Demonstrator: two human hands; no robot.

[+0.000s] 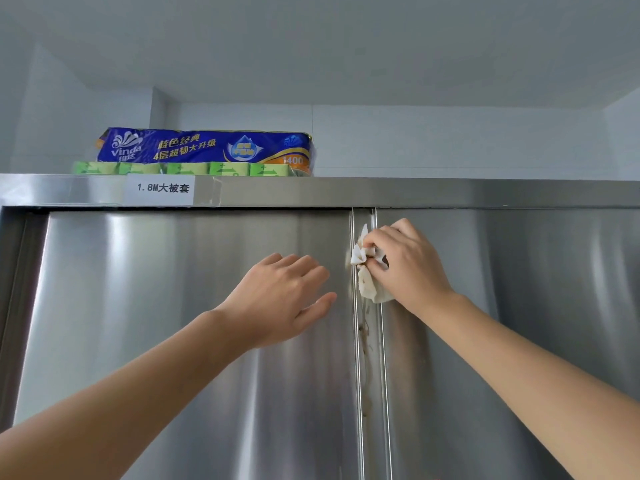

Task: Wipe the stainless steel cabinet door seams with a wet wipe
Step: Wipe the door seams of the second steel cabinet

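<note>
— Where's the wet wipe [369, 276]?
— Bunched in my right hand [407, 263], fingers pinching it against the door seam [367, 341] near the top.
— Your left hand [282, 299]?
— Flat on the left cabinet door [173, 306], fingers loosely together.

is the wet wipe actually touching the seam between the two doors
Touching. The head view shows the right hand pressing the bunched wet wipe straight onto the seam, with no gap visible between them.

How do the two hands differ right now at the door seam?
The right hand is closed around the crumpled wet wipe, pressing it on the seam; the left hand is open and empty, spread flat on the left door. The right sits higher, near the top. Both are bare, on the steel.
</note>
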